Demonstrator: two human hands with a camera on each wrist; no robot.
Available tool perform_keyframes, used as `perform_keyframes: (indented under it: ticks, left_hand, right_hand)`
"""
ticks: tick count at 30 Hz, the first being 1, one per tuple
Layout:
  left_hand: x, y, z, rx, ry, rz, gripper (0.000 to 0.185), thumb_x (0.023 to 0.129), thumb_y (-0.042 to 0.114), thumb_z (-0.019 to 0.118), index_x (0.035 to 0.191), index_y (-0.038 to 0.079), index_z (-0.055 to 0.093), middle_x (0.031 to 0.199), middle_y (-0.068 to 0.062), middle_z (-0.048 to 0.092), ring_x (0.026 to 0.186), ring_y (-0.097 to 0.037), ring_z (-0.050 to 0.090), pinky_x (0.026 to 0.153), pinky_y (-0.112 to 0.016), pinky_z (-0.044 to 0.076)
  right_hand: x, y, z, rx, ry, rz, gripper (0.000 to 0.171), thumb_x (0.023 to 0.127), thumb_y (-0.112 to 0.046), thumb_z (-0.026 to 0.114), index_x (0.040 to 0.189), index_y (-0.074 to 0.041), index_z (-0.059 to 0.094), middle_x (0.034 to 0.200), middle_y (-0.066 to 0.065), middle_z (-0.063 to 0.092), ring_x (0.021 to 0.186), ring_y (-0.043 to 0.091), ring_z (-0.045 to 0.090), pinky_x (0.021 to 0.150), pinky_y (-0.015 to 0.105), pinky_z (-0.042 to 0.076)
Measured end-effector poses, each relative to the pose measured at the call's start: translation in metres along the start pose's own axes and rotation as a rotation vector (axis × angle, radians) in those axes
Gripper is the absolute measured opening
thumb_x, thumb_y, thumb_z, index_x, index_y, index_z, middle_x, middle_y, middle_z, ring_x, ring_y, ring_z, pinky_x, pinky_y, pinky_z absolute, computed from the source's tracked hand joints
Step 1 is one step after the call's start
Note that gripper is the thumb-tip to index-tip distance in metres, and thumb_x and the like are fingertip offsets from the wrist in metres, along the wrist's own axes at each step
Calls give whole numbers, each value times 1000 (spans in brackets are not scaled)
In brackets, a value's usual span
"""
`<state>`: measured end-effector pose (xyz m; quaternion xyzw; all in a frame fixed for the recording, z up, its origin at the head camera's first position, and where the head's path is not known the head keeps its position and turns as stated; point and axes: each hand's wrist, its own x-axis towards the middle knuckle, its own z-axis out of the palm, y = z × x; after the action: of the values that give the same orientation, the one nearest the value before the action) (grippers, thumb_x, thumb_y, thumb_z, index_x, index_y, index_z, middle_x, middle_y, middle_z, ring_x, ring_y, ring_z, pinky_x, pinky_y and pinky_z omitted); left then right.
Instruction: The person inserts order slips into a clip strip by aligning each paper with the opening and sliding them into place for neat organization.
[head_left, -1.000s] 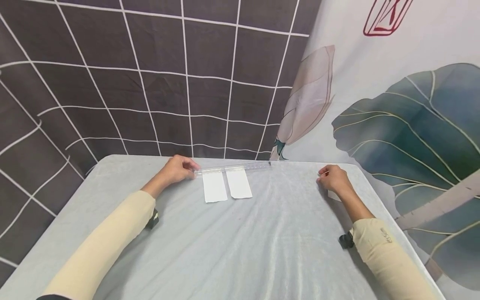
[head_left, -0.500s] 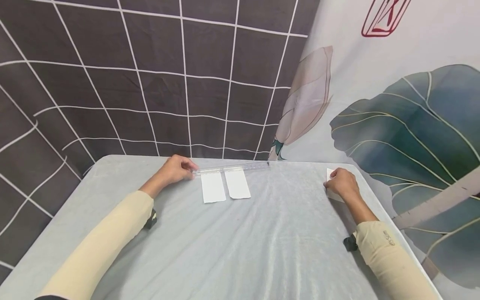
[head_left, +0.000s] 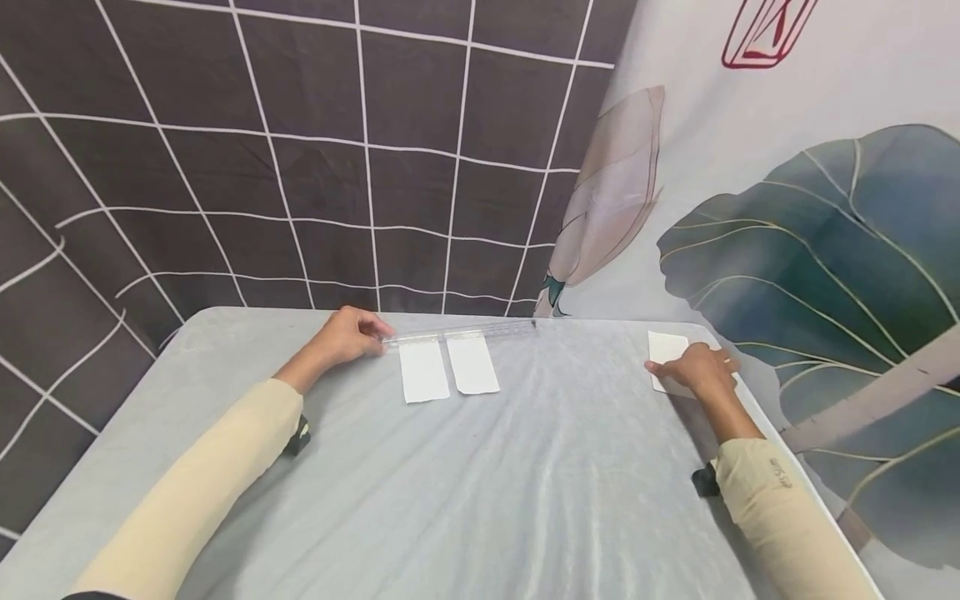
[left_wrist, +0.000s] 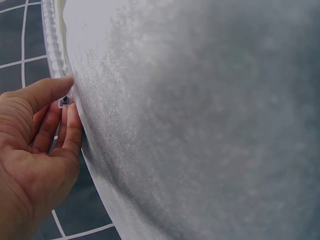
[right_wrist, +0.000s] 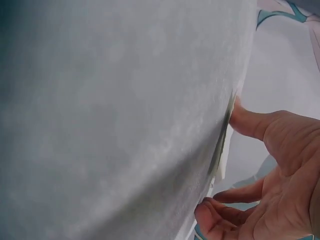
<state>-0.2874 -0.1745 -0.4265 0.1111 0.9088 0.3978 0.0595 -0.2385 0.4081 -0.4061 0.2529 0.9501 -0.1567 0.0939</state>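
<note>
At the back of the table, my left hand (head_left: 347, 337) pinches the left end of a clear plastic ruler (head_left: 502, 328). In the left wrist view the ruler's end (left_wrist: 64, 101) sits between thumb and fingers. The ruler lies across the top edges of two white paper slips (head_left: 424, 372), set side by side with a narrow gap. My right hand (head_left: 701, 367) is spread over another white paper piece (head_left: 666, 343) near the table's right edge. Its thumb touches the paper's left side and the fingers reach to the right; the hand hides part of the paper.
A pale grey cloth with soft wrinkles covers the table (head_left: 510, 492). Behind it hangs a dark curtain (head_left: 315, 183) with a white grid. At the right, a white curtain (head_left: 720, 167) with leaf prints stands close to the table's edge.
My right hand has moved slightly right and gone from pinched fingers to a spread over the paper, whose upper left part now shows. My left hand keeps its grip on the ruler.
</note>
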Motion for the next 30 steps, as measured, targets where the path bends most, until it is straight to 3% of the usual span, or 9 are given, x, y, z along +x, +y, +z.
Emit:
perform_keyframes:
  ticks: [9, 15, 19, 23, 30]
  left_hand:
    - [-1, 0, -2, -13, 4, -3, 31, 84, -2, 85, 115, 1, 86, 103, -14, 80, 95, -18, 63, 84, -29, 53]
    - [-1, 0, -1, -11, 11, -22, 31, 85, -2, 85, 116, 1, 87, 100, -11, 79, 94, -18, 62, 84, -29, 52]
    - [-3, 0, -1, -3, 11, -36, 31, 85, -2, 84, 116, 2, 87, 100, -10, 79, 95, -19, 63, 85, -29, 52]
    - [-2, -2, 0, 1, -2, -35, 32, 85, -1, 83, 117, 2, 86, 102, -11, 80, 96, -20, 64, 85, -29, 52]
    - [-1, -1, 0, -15, 11, -28, 32, 85, -1, 83, 116, 2, 87, 105, -13, 82, 96, -17, 64, 86, -28, 52]
  right_hand:
    - [7, 5, -3, 10, -47, -42, 119, 88, -60, 89, 154, 27, 40, 153, 53, 44, 125, 57, 59, 103, 67, 57]
    - [12, 8, 1, 49, 5, -120, 112, 89, -53, 90, 152, 26, 42, 146, 50, 52, 118, 55, 61, 100, 67, 57]
    - [8, 9, 4, 89, 34, -195, 100, 94, -42, 88, 151, 26, 41, 140, 48, 56, 118, 57, 58, 102, 68, 53]
    - [10, 10, 9, 108, 52, -189, 94, 93, -36, 89, 148, 25, 43, 140, 47, 57, 121, 57, 58, 106, 68, 52]
    - [10, 6, 1, 139, 51, -174, 104, 96, -34, 87, 163, 21, 29, 162, 49, 39, 146, 65, 45, 124, 72, 41]
